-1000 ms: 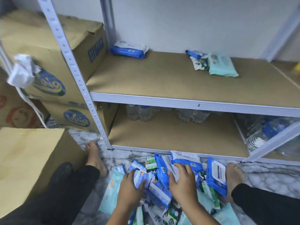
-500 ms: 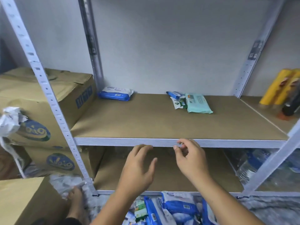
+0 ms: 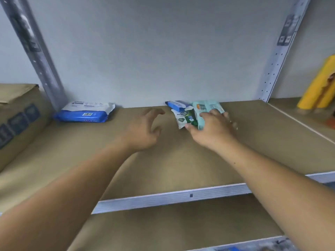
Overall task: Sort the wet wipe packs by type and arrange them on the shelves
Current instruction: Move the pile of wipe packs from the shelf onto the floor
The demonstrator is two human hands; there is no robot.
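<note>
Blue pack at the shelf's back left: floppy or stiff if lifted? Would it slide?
Probably soft: the blue pack looks plump, with crinkled film ends, so it may sag a little. Lying flat on the shelf board, it should slide, not roll; glossy wrap could be slippery.

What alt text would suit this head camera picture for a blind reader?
A right hand grips a teal wipe pack on a shelf, beside a green-white pack and a small blue pack; the left hand hovers open. A large blue pack lies far left.
</note>
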